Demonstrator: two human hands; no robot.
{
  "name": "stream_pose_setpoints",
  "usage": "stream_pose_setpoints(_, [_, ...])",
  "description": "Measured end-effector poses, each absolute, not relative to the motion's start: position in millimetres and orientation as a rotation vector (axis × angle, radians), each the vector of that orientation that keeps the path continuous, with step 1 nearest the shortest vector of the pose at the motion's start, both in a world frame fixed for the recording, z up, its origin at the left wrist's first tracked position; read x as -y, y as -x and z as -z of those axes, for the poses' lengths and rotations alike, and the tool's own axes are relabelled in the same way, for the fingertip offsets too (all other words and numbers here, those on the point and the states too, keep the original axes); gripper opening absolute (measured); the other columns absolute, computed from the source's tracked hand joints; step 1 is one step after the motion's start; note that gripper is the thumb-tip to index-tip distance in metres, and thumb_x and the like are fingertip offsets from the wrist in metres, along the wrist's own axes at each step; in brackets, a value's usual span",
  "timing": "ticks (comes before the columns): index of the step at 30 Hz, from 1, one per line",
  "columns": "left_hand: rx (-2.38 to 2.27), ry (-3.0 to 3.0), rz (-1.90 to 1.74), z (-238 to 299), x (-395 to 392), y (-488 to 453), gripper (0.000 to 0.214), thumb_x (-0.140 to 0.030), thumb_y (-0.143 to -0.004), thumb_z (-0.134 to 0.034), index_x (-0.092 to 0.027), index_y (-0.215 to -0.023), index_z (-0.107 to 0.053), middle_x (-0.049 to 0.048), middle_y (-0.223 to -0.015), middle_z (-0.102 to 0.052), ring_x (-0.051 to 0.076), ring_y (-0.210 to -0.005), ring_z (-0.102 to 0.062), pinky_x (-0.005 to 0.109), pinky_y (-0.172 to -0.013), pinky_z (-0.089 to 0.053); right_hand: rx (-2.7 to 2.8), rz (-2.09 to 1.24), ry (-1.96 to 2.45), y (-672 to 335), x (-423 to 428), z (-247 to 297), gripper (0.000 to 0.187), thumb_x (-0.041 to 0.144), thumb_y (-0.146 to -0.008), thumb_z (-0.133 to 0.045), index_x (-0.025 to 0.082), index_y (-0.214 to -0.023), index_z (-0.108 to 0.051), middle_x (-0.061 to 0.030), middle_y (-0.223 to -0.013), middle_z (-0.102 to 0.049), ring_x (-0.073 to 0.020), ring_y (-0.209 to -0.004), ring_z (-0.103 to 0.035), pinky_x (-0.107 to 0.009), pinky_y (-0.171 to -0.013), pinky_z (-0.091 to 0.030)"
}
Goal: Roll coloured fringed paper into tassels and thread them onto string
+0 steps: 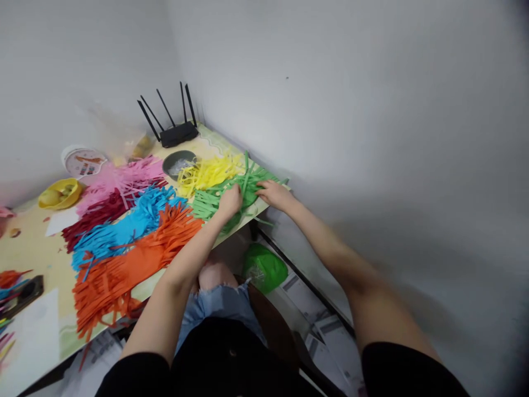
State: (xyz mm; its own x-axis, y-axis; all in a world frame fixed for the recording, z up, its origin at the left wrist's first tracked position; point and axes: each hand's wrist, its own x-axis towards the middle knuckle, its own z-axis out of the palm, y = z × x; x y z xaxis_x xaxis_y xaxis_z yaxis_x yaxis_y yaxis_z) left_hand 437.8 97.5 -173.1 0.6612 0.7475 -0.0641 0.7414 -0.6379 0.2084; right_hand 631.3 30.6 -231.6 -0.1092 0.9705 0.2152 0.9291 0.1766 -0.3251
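Note:
A heap of green fringed paper strips [206,203] lies at the table's right corner, some strips hanging past the edge. My left hand [231,200] is closed in a fist at the middle of the green strips, gripping some of them. To its right, my right hand [273,194] rests on the same green strips with fingers stretched out and slightly bent. Yellow paper strips [212,172] lie just behind the green ones. Left of my hands are fringed sheets in orange [144,259], blue [132,223], dark red [101,212] and pink [132,176].
A black router [178,134] with upright antennas stands in the back corner near the wall. A dark bowl [178,160] sits behind the yellow strips. At left are a yellow bowl [60,194] with fruit and a white tub [85,161]. Below the table hangs a green bag [266,267].

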Motion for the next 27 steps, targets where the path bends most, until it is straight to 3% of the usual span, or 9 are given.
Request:
stream_pose_setpoints(4, [-1.103, -2.746, -0.149, 163, -89, -445, 0.032, -0.023, -0.101, -0.040, -0.014, -0.123, -0.061, 0.0192, -0.129, -0.060, 0.027, -0.121, -0.057, 0.037, -0.101, -0.042, 2.150, -0.144, 1.802, -634, -38, 223, 0.029, 0.019, -0.093, -0.050, 0.013, -0.094, -0.078, -0.0180, -0.120, -0.065, -0.0291, -0.112, -0.054, -0.044, -0.100, -0.044])
stream_pose_setpoints(7, [-1.003, -2.783, -0.125, 164, -83, -455, 0.025, -0.033, -0.097, -0.053, -0.017, -0.108, -0.069, 0.0163, -0.128, -0.061, 0.031, -0.129, -0.049, 0.042, -0.108, -0.036, 2.178, -0.140, 1.809, -634, -43, 219, 0.027, 0.016, -0.090, -0.052, 0.012, -0.092, -0.078, -0.0185, -0.116, -0.064, -0.0292, -0.109, -0.054, -0.044, -0.099, -0.043])
stream_pose_setpoints(12, [-1.120, -2.710, -0.031, 175, -86, -466, 0.031, -0.035, -0.087, -0.067, -0.013, -0.107, -0.070, 0.0198, -0.120, -0.067, 0.037, -0.122, -0.054, 0.049, -0.102, -0.042, 2.200, -0.134, 1.838, -636, -49, 214, 0.019, 0.016, -0.085, -0.058, 0.013, -0.091, -0.076, -0.0158, -0.115, -0.062, -0.0277, -0.106, -0.054, -0.040, -0.096, -0.042])
stream_pose_setpoints(19, [-1.220, -2.529, 0.032, 174, -102, -469, 0.032, -0.046, -0.089, -0.063, -0.018, -0.102, -0.074, 0.0141, -0.107, -0.075, 0.031, -0.114, -0.063, 0.042, -0.098, -0.046, 2.208, -0.161, 1.894, -632, -54, 208, 0.017, 0.013, -0.083, -0.060, 0.012, -0.095, -0.073, -0.0150, -0.115, -0.063, -0.0266, -0.107, -0.054, -0.036, -0.092, -0.040])
stream_pose_setpoints(22, [-1.235, -2.455, 0.029, 174, -107, -469, 0.025, -0.041, -0.088, -0.065, -0.021, -0.098, -0.075, 0.0108, -0.103, -0.076, 0.028, -0.106, -0.067, 0.039, -0.095, -0.048, 2.191, -0.179, 1.917, -631, -50, 200, 0.019, 0.012, -0.082, -0.060, 0.013, -0.097, -0.072, -0.0150, -0.116, -0.063, -0.0274, -0.109, -0.054, -0.037, -0.094, -0.040])
stream_pose_setpoints(27, [-1.291, -2.347, -0.132, 176, -109, -467, 0.015, -0.026, -0.084, -0.065, -0.019, -0.092, -0.074, 0.0121, -0.103, -0.076, 0.028, -0.102, -0.068, 0.038, -0.093, -0.048, 2.032, -0.130, 1.979, -621, -28, 177, 0.040, 0.011, -0.087, -0.049, 0.012, -0.124, -0.063, -0.0169, -0.131, -0.058, -0.0302, -0.124, -0.048, -0.039, -0.103, -0.037])
